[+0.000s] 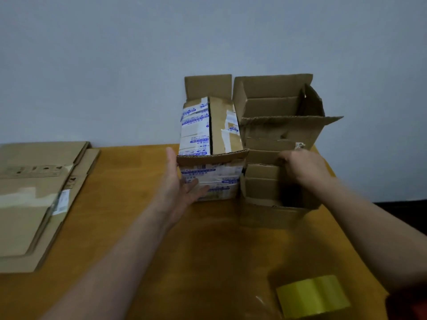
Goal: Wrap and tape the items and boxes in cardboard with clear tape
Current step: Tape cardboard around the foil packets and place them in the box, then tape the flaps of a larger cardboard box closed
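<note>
The left hand [182, 181], fingers straight, braces the tape-patched brown cardboard stack [211, 139]; the right hand [302, 167] grips a flap of the open brown cardboard boxes [275, 107] beside it; a lopsided tug could topple either stack.

The desk [138, 181] was orange-brown and the wall [115, 65] grey-blue. At centre, the taped box [208, 128] showed brown under white strips printed in blue; the open box [277, 107] was plain brown. At lower right, the tape roll [313, 296] was yellow.
</note>
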